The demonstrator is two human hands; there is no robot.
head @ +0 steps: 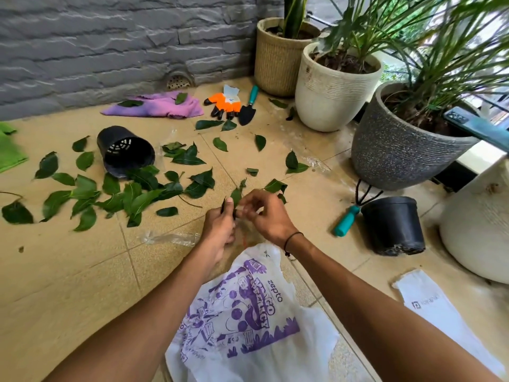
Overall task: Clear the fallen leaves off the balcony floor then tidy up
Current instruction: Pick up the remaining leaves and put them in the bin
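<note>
White plastic carrier bag (248,326), purple print, flat on the floor (68,285) at its near edge, between the forearms; mouth not seen open. A second white bag (429,301) lies to its right.

Left hand (220,230): fingers curled round a dark leaf (223,206) held upright. Right hand (268,216): fingers pinching, apparently on a second leaf (236,195), though blur makes this uncertain. Both hands just above the bag's far end.

Clear plastic scrap (170,239), left of the hands. Upright black pot (392,224) at right, teal-handled hand rake (347,220) touching it.

Fallen leaves (110,194): most lie unswept, thickest left of the hands, a thinner scatter mid-floor.

Overturned black pot (125,151) among them. Green cloth (9,150) at the left edge.

Far edge, along the grey wall (110,37): pink cloth (157,106) carrying two leaves, orange gloves (224,104), trowel (249,107). Three planters, beige (275,62), cream (330,95) and grey (394,150), along the right edge.

Progress, judged: early. A few leaves in hand, nearly all to gather; pots, tools and cloths untidied.
</note>
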